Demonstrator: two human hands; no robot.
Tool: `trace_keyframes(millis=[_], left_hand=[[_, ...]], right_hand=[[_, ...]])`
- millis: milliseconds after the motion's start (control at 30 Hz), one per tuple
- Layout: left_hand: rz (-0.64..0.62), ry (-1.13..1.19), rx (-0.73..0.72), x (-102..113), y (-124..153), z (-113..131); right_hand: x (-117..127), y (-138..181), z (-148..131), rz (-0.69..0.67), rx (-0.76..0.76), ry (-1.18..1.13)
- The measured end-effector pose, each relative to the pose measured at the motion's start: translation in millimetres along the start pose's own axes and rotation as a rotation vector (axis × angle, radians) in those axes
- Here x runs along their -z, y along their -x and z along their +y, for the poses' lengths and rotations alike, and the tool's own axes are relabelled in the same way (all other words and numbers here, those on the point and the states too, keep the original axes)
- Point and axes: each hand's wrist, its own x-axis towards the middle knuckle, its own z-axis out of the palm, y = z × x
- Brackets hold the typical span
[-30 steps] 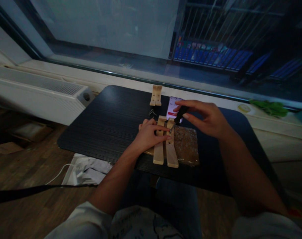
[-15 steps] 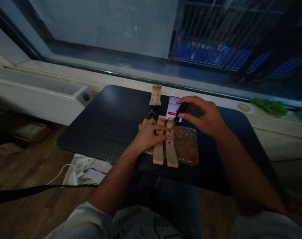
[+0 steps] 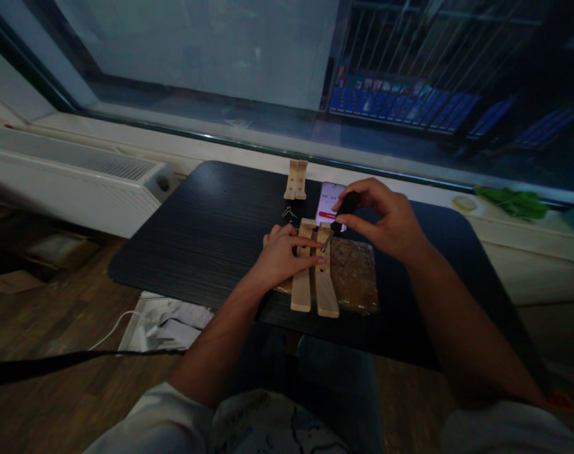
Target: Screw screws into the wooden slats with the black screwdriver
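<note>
Two pale wooden pieces (image 3: 327, 296) with drilled holes lie side by side across a brown slab in clear wrap (image 3: 357, 277). My left hand (image 3: 284, 255) reaches over both from the left, thumb and index finger closed on the right wooden piece near a hole. My right hand (image 3: 385, 217) grips the black handle of a screwdriver (image 3: 348, 205). The tool leans, its metal shaft pointing down between my left fingertips at the right piece. Whether a screw sits under the tip is too small to tell.
Two more wooden pieces (image 3: 296, 180) stand at the back of the dark table (image 3: 196, 227). Small metal parts (image 3: 288, 213) lie before them, and a lit phone (image 3: 328, 198) lies beyond the screwdriver. A radiator (image 3: 79, 183) is left; green leaves (image 3: 513, 203) lie on the sill.
My right hand and the screwdriver handle have turned and shifted very slightly. My left hand and the wooden pieces keep their places.
</note>
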Motion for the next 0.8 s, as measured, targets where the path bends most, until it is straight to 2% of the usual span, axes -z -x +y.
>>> trace_keyframes(millis=[133, 233, 400, 533, 800], left_hand=[[-0.008, -0.013, 0.001, 1, -1, 1], [-0.013, -0.016, 0.003, 1, -1, 2], [-0.005, -0.01, -0.001, 1, 0, 1], [-0.002, -0.024, -0.002, 0, -1, 0], [-0.004, -0.017, 0.003, 0, -1, 1]], right_hand=[[-1, 0, -2, 0.01, 0.012, 0.028], [0, -2, -2, 0.001, 0.092, 0.041], [6, -3, -2, -0.08, 0.142, 0.016], [12, -1, -1, -0.133, 0.139, -0.022], [11, -2, -2, -0.105, 0.069, -0.037]])
